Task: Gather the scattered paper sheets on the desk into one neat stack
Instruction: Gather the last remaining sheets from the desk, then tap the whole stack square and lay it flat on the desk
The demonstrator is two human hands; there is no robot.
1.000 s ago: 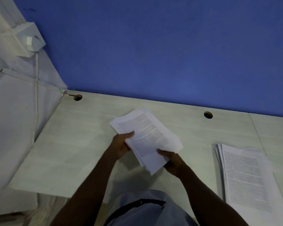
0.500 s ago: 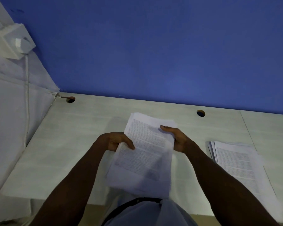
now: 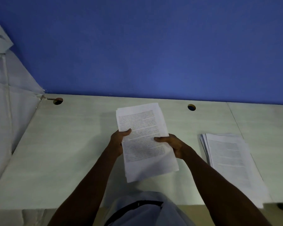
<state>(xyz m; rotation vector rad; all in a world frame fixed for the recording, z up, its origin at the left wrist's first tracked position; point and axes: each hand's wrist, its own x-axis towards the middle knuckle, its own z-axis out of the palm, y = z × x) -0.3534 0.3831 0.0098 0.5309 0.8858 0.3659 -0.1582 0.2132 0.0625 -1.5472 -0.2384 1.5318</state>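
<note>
So going across from the left edge: there's a white fabric-covered partition filling the left side, then the pale desk with a cable hole in its upper-left corner. Dead centre of the frame is the handheld bundle of printed sheets, held up off the desk. The left hand grips its left edge with the thumb curled over the top page, and the right hand has the right edge the same way, thumb on top, fingers tucked underneath. The edges look a bit fanned, not square yet.

Second cable hole is just right of centre, and further right a second pile of sheets lies flat, also splayed along its left side.

My read: they're mid-squaring the bundle. Next up is probably tapping it even, then merging it with that right-hand pile without letting pages slip.
</note>
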